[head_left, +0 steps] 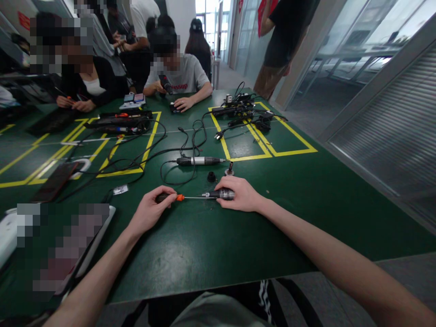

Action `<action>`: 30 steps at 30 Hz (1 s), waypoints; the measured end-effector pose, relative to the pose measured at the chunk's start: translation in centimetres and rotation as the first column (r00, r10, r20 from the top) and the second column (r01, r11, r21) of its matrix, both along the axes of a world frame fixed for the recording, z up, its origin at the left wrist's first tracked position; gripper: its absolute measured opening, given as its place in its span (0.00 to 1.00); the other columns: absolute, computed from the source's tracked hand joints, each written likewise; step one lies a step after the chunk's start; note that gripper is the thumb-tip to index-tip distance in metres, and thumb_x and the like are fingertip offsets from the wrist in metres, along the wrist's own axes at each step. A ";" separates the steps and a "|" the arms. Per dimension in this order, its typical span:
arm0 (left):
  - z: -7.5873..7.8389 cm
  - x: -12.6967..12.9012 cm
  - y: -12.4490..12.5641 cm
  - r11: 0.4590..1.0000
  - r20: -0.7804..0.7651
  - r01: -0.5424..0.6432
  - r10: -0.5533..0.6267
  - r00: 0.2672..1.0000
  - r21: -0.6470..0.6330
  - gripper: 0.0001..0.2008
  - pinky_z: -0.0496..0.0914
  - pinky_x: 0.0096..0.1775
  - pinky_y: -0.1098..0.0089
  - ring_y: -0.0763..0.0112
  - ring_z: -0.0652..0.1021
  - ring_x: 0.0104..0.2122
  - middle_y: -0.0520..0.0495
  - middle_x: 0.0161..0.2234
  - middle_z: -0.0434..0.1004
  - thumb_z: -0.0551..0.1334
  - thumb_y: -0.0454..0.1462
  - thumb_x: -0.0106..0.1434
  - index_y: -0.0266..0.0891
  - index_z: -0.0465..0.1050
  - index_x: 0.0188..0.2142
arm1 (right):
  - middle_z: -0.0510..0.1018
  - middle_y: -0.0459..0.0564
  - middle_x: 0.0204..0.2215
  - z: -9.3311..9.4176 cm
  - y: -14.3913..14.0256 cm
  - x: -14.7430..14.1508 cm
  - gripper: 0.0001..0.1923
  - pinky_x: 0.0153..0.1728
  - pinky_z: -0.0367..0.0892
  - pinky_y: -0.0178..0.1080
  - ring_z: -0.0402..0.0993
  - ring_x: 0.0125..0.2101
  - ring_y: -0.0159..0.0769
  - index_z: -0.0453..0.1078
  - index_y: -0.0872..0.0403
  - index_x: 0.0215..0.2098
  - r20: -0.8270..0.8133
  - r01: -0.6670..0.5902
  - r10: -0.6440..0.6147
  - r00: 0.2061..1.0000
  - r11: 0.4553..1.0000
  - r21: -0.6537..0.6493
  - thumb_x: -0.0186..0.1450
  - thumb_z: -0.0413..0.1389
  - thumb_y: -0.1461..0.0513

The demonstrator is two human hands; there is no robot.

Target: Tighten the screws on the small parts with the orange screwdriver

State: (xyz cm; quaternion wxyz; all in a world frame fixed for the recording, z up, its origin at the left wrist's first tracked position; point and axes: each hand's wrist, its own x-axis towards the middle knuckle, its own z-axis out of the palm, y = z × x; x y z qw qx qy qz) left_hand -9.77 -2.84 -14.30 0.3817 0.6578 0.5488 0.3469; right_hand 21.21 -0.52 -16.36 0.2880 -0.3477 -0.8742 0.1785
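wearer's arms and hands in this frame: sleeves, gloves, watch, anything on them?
Both forearms are bare up to the frame edge, no sleeves in view. The left hand and right hand wear no gloves. No watch, band or ring is visible on the wrists or fingers. No markings or cables on either arm.

Place: an electronics assembly workshop or training room.
Desk [211, 254]: covered in a green mat, marked into work zones with yellow tape [238, 158].
Tools: an electric screwdriver [199, 161], cables and a power strip [235, 109] are laid out.
People: several are seated at the shared desk.
Walls: glass partitions [357, 41] are seen.
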 end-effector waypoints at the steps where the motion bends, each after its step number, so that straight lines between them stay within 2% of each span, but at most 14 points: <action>1: 0.1 0.0 0.0 1.000 -0.003 0.009 -0.009 1.000 0.008 0.19 0.73 0.33 0.69 0.68 0.76 0.28 0.48 0.30 0.80 0.67 0.52 0.61 0.39 0.79 0.36 | 0.81 0.51 0.37 0.0 0.0 0.0 0.08 0.39 0.71 0.41 0.77 0.36 0.40 0.74 0.53 0.40 0.001 0.001 -0.001 1.000 1.000 0.000 0.62 0.62 0.61; 7: 0.3 -0.6 -0.1 0.999 0.030 0.035 -0.035 0.999 0.010 0.19 0.76 0.44 0.64 0.61 0.81 0.41 0.46 0.41 0.81 0.70 0.49 0.57 0.41 0.76 0.42 | 0.81 0.51 0.37 0.0 -0.1 0.0 0.08 0.39 0.71 0.41 0.77 0.36 0.40 0.75 0.54 0.40 -0.002 0.000 0.000 1.000 1.000 0.009 0.63 0.62 0.61; 11: 0.2 -0.3 0.0 1.000 0.074 0.006 -0.004 0.997 -0.031 0.18 0.75 0.42 0.66 0.63 0.80 0.38 0.47 0.39 0.81 0.70 0.49 0.57 0.40 0.76 0.39 | 0.81 0.51 0.36 0.2 -0.1 0.0 0.08 0.39 0.71 0.41 0.77 0.36 0.40 0.74 0.53 0.40 0.003 -0.003 0.003 1.000 1.000 0.006 0.62 0.62 0.61; 14: 0.0 0.1 0.2 0.998 0.068 -0.054 0.056 0.996 -0.032 0.19 0.72 0.36 0.69 0.67 0.77 0.31 0.49 0.32 0.80 0.70 0.51 0.57 0.39 0.77 0.38 | 0.81 0.51 0.36 0.3 -0.1 0.0 0.08 0.38 0.71 0.41 0.77 0.35 0.40 0.74 0.53 0.40 0.008 -0.004 0.004 1.000 1.000 0.000 0.62 0.62 0.61; 18: -0.1 0.5 0.2 0.997 0.050 -0.079 0.080 0.996 -0.021 0.19 0.67 0.31 0.71 0.71 0.72 0.24 0.53 0.23 0.72 0.68 0.53 0.60 0.39 0.76 0.35 | 0.81 0.51 0.36 0.3 -0.1 0.0 0.07 0.38 0.71 0.40 0.77 0.36 0.40 0.75 0.54 0.40 0.005 -0.004 0.004 1.000 1.000 0.003 0.62 0.62 0.62; 20: -0.1 0.5 0.1 0.997 0.047 -0.071 0.072 0.996 -0.017 0.19 0.67 0.31 0.70 0.70 0.72 0.25 0.53 0.24 0.73 0.66 0.53 0.62 0.39 0.75 0.36 | 0.81 0.51 0.36 0.2 -0.1 0.0 0.07 0.39 0.71 0.40 0.77 0.36 0.40 0.75 0.54 0.40 0.003 -0.003 0.003 1.000 1.000 0.009 0.62 0.62 0.62; 23: 0.0 0.3 0.1 0.999 0.069 -0.026 0.028 0.997 -0.025 0.18 0.70 0.36 0.69 0.67 0.77 0.32 0.48 0.35 0.78 0.67 0.50 0.59 0.39 0.75 0.40 | 0.81 0.51 0.36 0.0 0.0 0.0 0.08 0.39 0.71 0.41 0.77 0.36 0.40 0.75 0.54 0.40 0.003 -0.001 0.001 1.000 1.000 0.020 0.62 0.63 0.62; 25: -0.1 0.2 0.1 1.000 0.099 -0.021 0.023 0.995 -0.018 0.20 0.72 0.40 0.67 0.65 0.78 0.37 0.47 0.40 0.79 0.69 0.49 0.56 0.40 0.74 0.44 | 0.81 0.51 0.36 -0.1 0.0 0.0 0.08 0.39 0.71 0.41 0.77 0.36 0.40 0.75 0.54 0.40 -0.003 -0.002 0.002 1.000 1.000 0.025 0.62 0.63 0.62; 28: -0.3 0.1 0.1 0.999 0.129 -0.046 0.047 0.991 -0.006 0.20 0.73 0.42 0.66 0.65 0.79 0.38 0.48 0.40 0.77 0.69 0.48 0.56 0.41 0.72 0.44 | 0.81 0.51 0.36 -0.1 0.0 0.0 0.08 0.39 0.71 0.40 0.77 0.35 0.40 0.75 0.54 0.40 -0.009 -0.003 0.004 1.000 1.000 0.027 0.62 0.63 0.62; 30: -0.3 0.2 0.1 0.998 0.133 -0.060 0.059 0.989 -0.003 0.20 0.72 0.39 0.68 0.67 0.77 0.34 0.50 0.36 0.76 0.70 0.48 0.56 0.41 0.71 0.43 | 0.81 0.51 0.36 0.0 0.0 0.0 0.08 0.39 0.71 0.40 0.77 0.36 0.40 0.75 0.54 0.40 -0.006 -0.003 0.003 1.000 1.000 0.027 0.62 0.63 0.62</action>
